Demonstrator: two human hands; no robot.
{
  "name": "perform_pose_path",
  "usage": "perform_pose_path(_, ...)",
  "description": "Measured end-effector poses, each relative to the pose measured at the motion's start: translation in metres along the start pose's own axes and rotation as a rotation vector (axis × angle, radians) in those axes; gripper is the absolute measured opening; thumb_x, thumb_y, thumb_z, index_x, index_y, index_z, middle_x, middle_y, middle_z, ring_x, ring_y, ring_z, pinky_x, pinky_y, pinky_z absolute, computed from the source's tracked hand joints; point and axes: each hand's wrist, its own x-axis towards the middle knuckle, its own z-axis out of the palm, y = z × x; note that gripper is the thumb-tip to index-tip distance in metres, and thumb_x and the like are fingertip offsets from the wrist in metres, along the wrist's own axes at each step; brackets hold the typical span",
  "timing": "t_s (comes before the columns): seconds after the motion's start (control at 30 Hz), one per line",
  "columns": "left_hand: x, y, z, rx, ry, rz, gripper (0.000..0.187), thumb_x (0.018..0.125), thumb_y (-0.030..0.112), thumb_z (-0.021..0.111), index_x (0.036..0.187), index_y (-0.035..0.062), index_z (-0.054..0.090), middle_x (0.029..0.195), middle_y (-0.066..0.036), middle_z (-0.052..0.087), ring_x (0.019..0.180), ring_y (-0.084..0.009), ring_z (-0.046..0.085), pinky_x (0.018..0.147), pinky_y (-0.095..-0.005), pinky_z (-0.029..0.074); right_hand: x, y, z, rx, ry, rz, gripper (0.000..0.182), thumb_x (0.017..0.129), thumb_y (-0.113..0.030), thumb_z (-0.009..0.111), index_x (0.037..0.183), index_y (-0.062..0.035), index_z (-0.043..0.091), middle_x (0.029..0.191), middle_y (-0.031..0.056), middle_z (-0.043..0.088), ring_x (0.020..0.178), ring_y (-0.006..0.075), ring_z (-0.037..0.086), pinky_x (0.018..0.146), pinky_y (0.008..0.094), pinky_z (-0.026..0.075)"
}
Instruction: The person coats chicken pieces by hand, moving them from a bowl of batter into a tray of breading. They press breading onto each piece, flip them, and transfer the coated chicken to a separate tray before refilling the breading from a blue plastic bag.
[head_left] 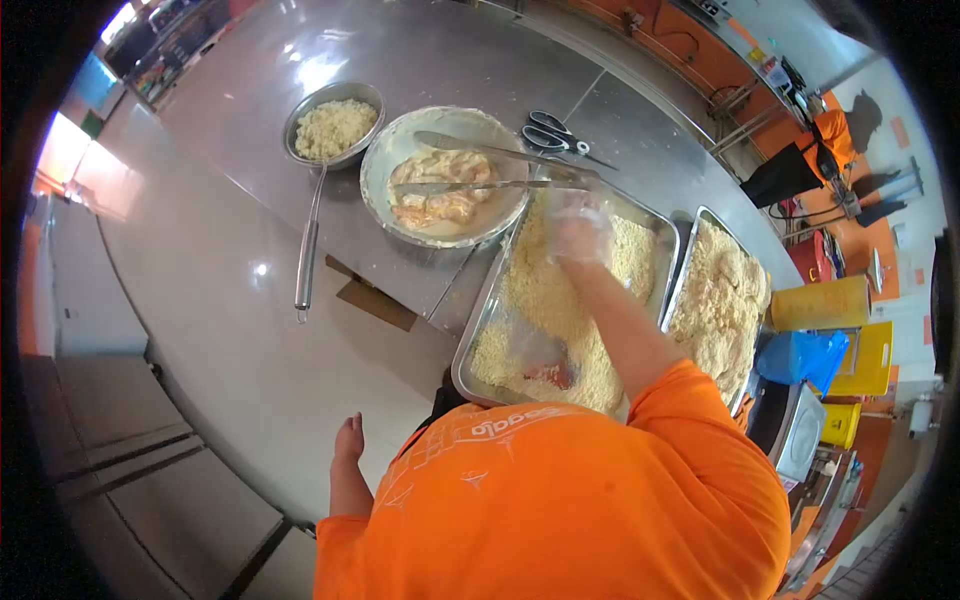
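Observation:
My right hand, in a clear plastic glove, is closed around a pair of metal tongs above a tray of pale crumbs. The tong arms reach left over a white bowl, spread apart, one overlapping the batter-coated pieces inside. Near the tray's front, a grey patch shows among the crumbs with a reddish spot. My left hand hangs bare beside my body, left of the tray, holding nothing, its fingers extended.
A long-handled strainer of crumbs sits left of the bowl on the steel table. Black-handled scissors lie behind the tray. To the right stand a second tray of coated pieces and yellow containers. A person stands farther back.

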Motion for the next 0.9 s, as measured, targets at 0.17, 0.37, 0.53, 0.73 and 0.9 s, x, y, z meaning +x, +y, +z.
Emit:
perform_pose_path(0.17, -0.031, 0.077, -0.007, -0.605, -0.271, 0.070, 0.043, 0.089, 0.038, 0.035, 0.099, 0.0005, 0.053, 0.093, -0.011, 0.057, 0.083, -0.0199, 0.054, 0.074, -0.0313, 0.043, -0.003, -0.001, 0.007, -0.131, 0.102, -0.173, 0.028, 0.081, -0.023, 0.039, 0.101, -0.0094, 0.053, 0.107, 0.0101, 0.051, 0.099, 0.0287, 0.048, 0.084, 0.0394, 0.038)
perform_pose_path(0.37, -0.117, 0.240, -0.045, -0.546, -0.526, 0.508, 0.025, 0.087, 0.027, 0.045, 0.091, 0.0014, 0.044, 0.077, -0.013, 0.052, 0.069, -0.0224, 0.050, 0.065, -0.0318, 0.041, 0.008, 0.013, 0.037, 0.309, -0.091, -0.008, 0.030, 0.078, -0.026, 0.044, 0.102, -0.0104, 0.052, 0.107, 0.0109, 0.050, 0.096, 0.0303, 0.050, 0.080, 0.0399, 0.040)
perform_pose_path(0.53, -0.115, 0.259, -0.036, -0.260, -0.359, 0.688, 0.026, 0.086, 0.024, 0.045, 0.084, 0.0004, 0.034, 0.074, -0.021, 0.048, 0.068, -0.0352, 0.048, 0.062, -0.0375, 0.039, 0.010, 0.005, -0.005, 0.107, -0.211, 0.143, 0.035, 0.080, -0.034, 0.043, 0.103, -0.0101, 0.053, 0.110, 0.0125, 0.050, 0.094, 0.0305, 0.051, 0.077, 0.0377, 0.043)
perform_pose_path(0.73, -0.098, 0.259, -0.022, -0.408, -0.205, 0.809, 0.024, 0.085, 0.023, 0.044, 0.084, 0.0010, 0.034, 0.073, -0.023, 0.047, 0.068, -0.0379, 0.048, 0.060, -0.0402, 0.037, -0.003, 0.032, -0.019, -0.020, 0.069, -0.019, 0.036, 0.083, -0.034, 0.042, 0.108, -0.0093, 0.049, 0.094, 0.0124, 0.058, 0.085, 0.0278, 0.055, 0.073, 0.0356, 0.042)
perform_pose_path(0.9, -0.077, 0.277, -0.027, -0.386, -0.194, 0.875, 0.024, 0.085, 0.023, 0.043, 0.085, 0.0009, 0.034, 0.071, -0.024, 0.047, 0.068, -0.0394, 0.048, 0.059, -0.0417, 0.037, -0.012, 0.037, -0.019, -0.011, -0.149, 0.255, 0.040, 0.084, -0.038, 0.040, 0.108, -0.0081, 0.048, 0.099, 0.0161, 0.055, 0.089, 0.0309, 0.053, 0.074, 0.0393, 0.039)
